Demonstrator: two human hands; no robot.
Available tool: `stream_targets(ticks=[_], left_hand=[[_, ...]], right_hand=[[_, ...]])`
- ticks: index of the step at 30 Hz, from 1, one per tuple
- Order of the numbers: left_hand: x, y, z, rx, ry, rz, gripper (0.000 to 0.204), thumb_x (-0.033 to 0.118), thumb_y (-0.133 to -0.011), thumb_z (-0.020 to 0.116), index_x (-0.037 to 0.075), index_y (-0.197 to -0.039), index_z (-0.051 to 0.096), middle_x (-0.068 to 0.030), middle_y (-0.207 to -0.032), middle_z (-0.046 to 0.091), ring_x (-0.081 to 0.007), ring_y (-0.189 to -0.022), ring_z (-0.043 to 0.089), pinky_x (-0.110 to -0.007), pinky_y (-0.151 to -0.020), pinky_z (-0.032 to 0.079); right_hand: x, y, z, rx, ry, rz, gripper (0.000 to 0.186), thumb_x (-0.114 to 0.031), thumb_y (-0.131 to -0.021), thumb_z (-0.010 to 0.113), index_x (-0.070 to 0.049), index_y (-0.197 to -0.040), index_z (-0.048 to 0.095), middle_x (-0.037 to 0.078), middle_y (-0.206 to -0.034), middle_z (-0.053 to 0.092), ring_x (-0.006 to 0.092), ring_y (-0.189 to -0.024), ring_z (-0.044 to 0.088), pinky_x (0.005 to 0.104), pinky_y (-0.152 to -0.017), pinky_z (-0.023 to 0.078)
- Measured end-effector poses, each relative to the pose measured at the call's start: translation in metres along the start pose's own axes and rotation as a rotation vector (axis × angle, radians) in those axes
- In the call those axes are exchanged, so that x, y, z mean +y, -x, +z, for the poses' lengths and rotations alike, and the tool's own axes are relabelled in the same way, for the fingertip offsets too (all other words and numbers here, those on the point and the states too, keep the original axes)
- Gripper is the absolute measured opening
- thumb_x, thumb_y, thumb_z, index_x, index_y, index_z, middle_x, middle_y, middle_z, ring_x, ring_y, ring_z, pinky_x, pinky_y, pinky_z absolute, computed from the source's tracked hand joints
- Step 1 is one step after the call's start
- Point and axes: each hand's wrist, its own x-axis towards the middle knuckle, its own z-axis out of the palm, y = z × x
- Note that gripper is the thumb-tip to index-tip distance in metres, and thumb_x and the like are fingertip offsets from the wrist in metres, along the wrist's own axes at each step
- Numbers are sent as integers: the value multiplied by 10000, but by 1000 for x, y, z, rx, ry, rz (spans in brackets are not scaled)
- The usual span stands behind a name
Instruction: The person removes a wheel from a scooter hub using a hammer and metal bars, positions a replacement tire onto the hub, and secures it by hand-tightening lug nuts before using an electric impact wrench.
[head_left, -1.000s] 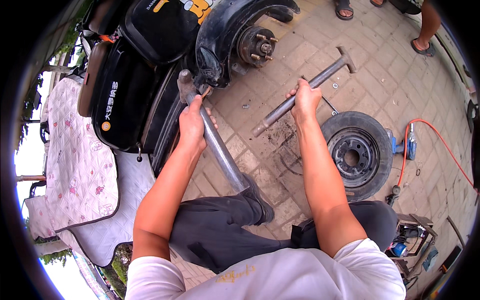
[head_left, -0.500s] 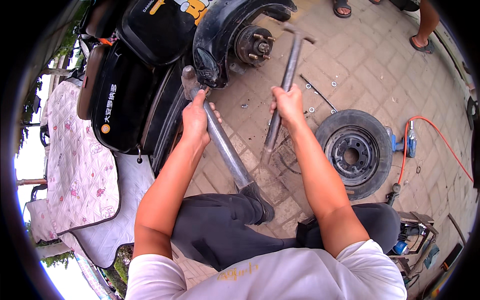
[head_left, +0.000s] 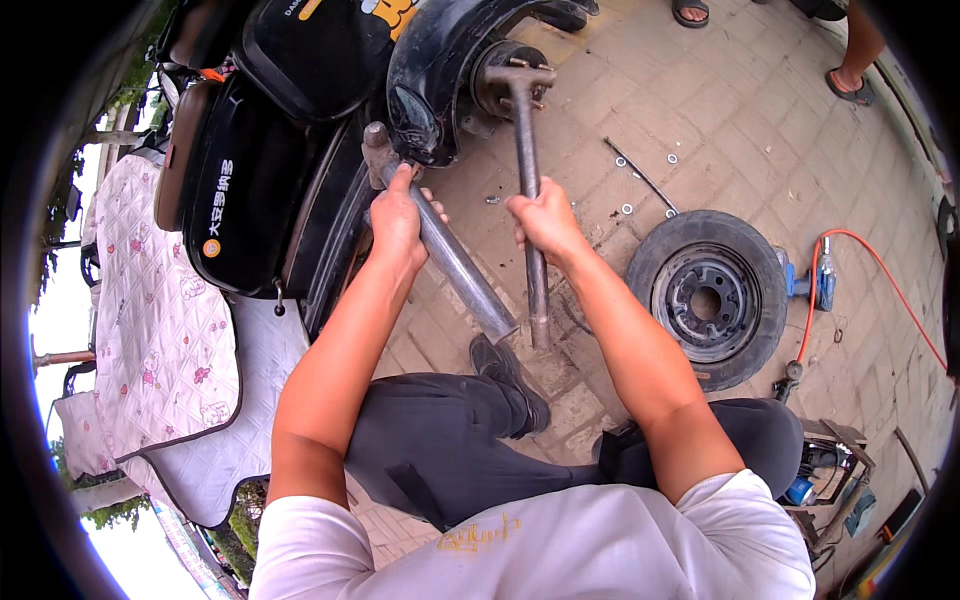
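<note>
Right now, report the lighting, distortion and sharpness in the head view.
Head view: even daylight, soft shadows on the brick paving; sky blown out white at lower left; fisheye bends the edges inside a black rim; left hand, right hand and long-handled hammer are sharp.

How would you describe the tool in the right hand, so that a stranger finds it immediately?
Start at the bare wheel hub under the black vehicle's mudguard. A long grey metal T-shaped wrench runs from that hub down to the right hand. Unlike the thicker, slanted steel pipe under the left hand, it is thin, nearly vertical, with a crossbar.
</note>
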Motion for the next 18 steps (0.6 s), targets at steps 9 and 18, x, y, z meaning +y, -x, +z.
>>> stream_targets(ticks=[9, 18], left_hand=[[-1, -2, -16, 16, -9, 14, 293, 321, -948, 535, 36, -917, 472, -74, -686, 515, -192, -533, 516, -340, -459, 465], [-1, -3, 5, 10, 38, -42, 308, 319, -954, 522, 32, -1063, 502, -73, -691, 494, -206, -531, 521, -360, -478, 470]], right_hand=[[-8, 34, 13, -1, 143, 96, 179, -6, -823, 505, 85, -966, 445, 39, -589, 472, 152, -418, 499, 286, -361, 439], [3, 1, -16, 127, -79, 9, 184, -52, -831, 559, 7, -935, 420, 52, -624, 492, 149, -423, 499, 307, -361, 444]])
